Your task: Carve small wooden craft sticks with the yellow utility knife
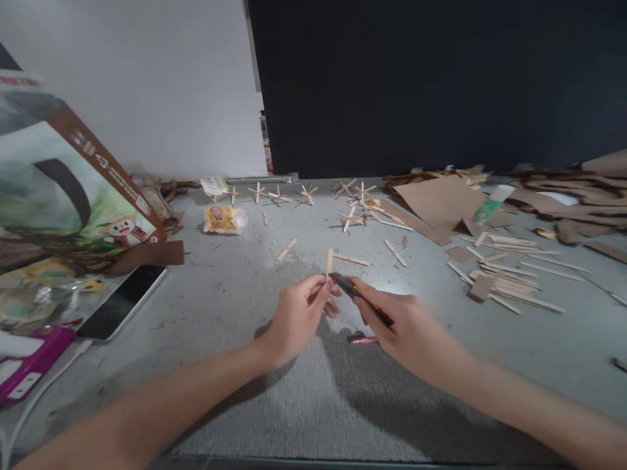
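Note:
Between its fingertips, my left hand point(302, 313) pinches a short wooden stick point(330, 260) that points upward. My right hand point(399, 320) is wrapped round a utility knife point(349, 286), whose blade end touches or nearly touches the stick near my left fingertips. A pink pencil point(362, 339) lies on the table, partly under my right hand. Just beyond my hands lie loose sticks, one at the left point(287, 249), one in the middle point(351, 260) and one at the right point(394, 253).
Crossed-stick pieces point(278, 196) stand along the back of the grey table point(235, 405). Loose sticks point(509, 281), brown cardboard point(435, 202) and a glue stick point(492, 203) lie right. A phone point(122, 302), snack packet point(225, 220) and large bag point(63, 176) are left.

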`<state>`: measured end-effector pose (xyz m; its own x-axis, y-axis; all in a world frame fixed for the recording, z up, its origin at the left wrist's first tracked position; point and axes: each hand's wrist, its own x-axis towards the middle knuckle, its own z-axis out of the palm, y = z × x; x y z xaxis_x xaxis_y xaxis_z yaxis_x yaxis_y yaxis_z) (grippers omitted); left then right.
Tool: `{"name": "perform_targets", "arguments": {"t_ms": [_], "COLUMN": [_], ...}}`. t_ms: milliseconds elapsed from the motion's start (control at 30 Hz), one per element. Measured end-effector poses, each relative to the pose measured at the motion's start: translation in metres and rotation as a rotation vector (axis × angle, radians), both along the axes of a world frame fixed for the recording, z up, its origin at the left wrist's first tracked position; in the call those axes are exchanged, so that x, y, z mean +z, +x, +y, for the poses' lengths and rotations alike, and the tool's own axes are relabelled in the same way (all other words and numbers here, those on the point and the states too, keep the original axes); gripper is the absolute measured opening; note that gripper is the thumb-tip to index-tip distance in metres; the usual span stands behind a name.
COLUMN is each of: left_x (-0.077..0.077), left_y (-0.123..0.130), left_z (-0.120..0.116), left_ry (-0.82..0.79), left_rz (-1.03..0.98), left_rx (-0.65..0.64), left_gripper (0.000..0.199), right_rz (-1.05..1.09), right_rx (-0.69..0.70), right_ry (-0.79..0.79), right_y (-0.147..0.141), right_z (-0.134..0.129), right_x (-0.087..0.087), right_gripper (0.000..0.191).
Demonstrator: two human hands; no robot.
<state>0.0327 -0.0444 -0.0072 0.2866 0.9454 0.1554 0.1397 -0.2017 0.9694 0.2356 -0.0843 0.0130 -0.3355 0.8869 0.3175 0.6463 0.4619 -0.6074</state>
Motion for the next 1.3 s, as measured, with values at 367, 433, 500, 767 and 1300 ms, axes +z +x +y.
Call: {"name": "perform_targets", "arguments": {"t_ms": [367,433,500,767,1300], "left_x": [-0.001,0.000,-0.001,-0.004,-0.008], "left_y": [0.005,0.004,0.004,0.001,-0.001], "left_z": [-0.003,-0.004,-0.004,-0.002,0.001], "left_ry": [0.102,0.092,0.073,0.184,0.214], "left_rz": [0.114,0.123,0.128,0.192,0.275], "left_rx": [0.094,0.096,0.096,0.092,0.095], "left_gripper": [0.031,0.030,0.030,0.033,0.033], "right_rz": [-0.051,-0.027,-0.013,0.082,0.213], "right_rx": [-0.043,-0.044,-0.047,-0.016,0.019], "right_ry": [-0.079,-0.104,-0.122,-0.204,-0.417], "right_y": [-0.014,-0.016,-0.018,-0.019,-0.025], "right_z": [0.000,0.000,0.000,0.003,0.005], "right_x": [-0.005,-0.007,-0.010,-0.001,0.013], "right_gripper": [0.047,0.048,0.047,0.027,0.020]}}
